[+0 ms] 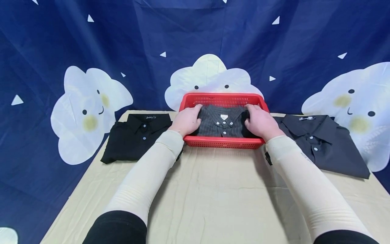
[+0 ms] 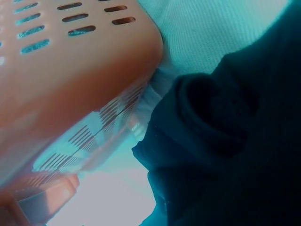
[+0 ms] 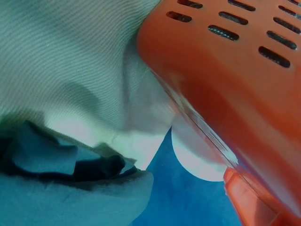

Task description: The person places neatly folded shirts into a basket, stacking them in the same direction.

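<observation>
Flanking one striped shirt (image 1: 213, 124) — two hands (image 1: 186, 120) (image 1: 262, 122)

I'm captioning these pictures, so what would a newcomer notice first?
Probably the bright red basket at the table's far edge, with a striped shirt inside. Next, the smiling white clouds on the blue curtain behind. Folded dark shirts flank the basket.
</observation>
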### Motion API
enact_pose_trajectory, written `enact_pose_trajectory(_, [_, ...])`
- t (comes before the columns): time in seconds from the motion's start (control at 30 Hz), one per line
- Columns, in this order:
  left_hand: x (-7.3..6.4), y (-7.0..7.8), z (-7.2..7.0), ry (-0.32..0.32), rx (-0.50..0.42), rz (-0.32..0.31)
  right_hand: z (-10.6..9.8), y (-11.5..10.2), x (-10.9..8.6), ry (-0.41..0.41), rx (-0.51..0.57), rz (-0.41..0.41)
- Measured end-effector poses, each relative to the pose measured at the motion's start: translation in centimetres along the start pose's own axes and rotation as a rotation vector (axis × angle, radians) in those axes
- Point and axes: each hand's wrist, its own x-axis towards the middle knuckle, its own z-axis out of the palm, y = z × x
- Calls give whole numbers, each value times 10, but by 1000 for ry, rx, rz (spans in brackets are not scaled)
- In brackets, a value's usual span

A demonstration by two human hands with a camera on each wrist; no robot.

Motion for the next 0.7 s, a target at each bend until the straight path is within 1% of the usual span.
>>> enact_pose_trajectory(0.13, [-1,0,-3,26,-22,11,0,0,-1,10,-15,-15])
enact_pose_trajectory(0.27, [-3,-3,-5,84,-44,26,1,-1,-2,21,-24,-38])
enact_pose_trajectory(0.33, [-4,-5,-6,119,-78,26,1,0,-3,36,-25,-57])
enact_pose_trajectory(0.37, [-5,-6,-7,136,-112,21,1,-1,-3,47,-24,-67])
enact_pose_trajectory(0.43, [-6,-8,-8,175,-220,-4,0,0,-3,78,-25,-90])
enact_pose_trajectory(0.53, [-10,-11,-11,242,-431,-49,-1,0,-4,133,-24,-128])
enact_pose_trajectory(0.6, [-13,-12,-13,284,-541,-70,-2,1,-5,170,-21,-154])
enact_pose_trajectory(0.63, [-15,-13,-14,296,-576,-79,-2,1,-6,190,-18,-165])
enact_pose_trajectory(0.7, [-18,-13,-16,307,-611,-90,-3,1,-7,225,-6,-181])
